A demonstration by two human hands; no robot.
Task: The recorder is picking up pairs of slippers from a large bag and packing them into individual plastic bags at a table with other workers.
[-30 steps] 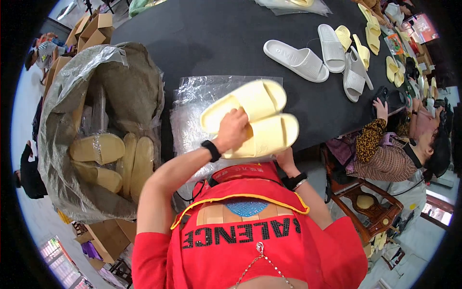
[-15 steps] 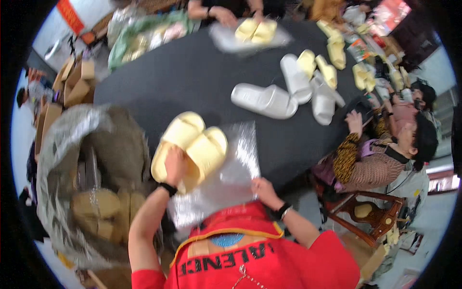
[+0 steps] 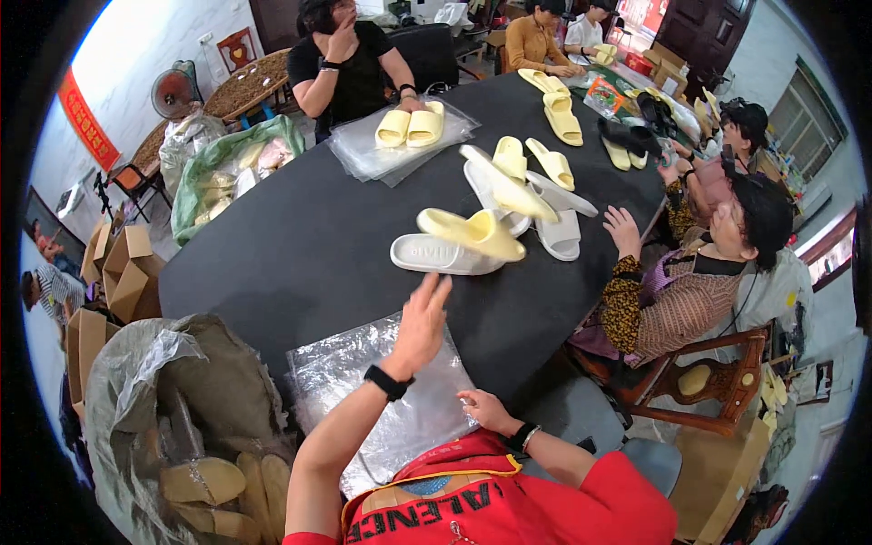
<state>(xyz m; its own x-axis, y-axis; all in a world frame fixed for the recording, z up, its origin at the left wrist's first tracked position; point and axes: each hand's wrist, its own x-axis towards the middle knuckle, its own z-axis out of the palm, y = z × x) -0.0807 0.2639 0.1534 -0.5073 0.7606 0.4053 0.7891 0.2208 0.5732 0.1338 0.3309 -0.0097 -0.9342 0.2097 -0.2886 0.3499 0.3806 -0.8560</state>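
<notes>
My left hand reaches out over the black table, its fingers stretched and holding nothing. Just past its fingertips is a pale yellow slipper, slightly blurred, above a light grey slipper. A second yellow slipper slants over the other grey ones; whether the pair touches them I cannot tell. Clear plastic bags lie in a stack at the near table edge, below my left forearm. My right hand pinches the right edge of this stack between thumb and fingers.
At my left stands a large grey sack with packed slippers inside. Across the table, a person rests a hand by yellow slippers on plastic bags. Another person sits at the right. Cardboard boxes stand at the far left.
My left hand has let go of the yellow slippers and moved forward and right. The pair has gone from above the bags to the grey slippers. My right hand stays at the bags' edge.
</notes>
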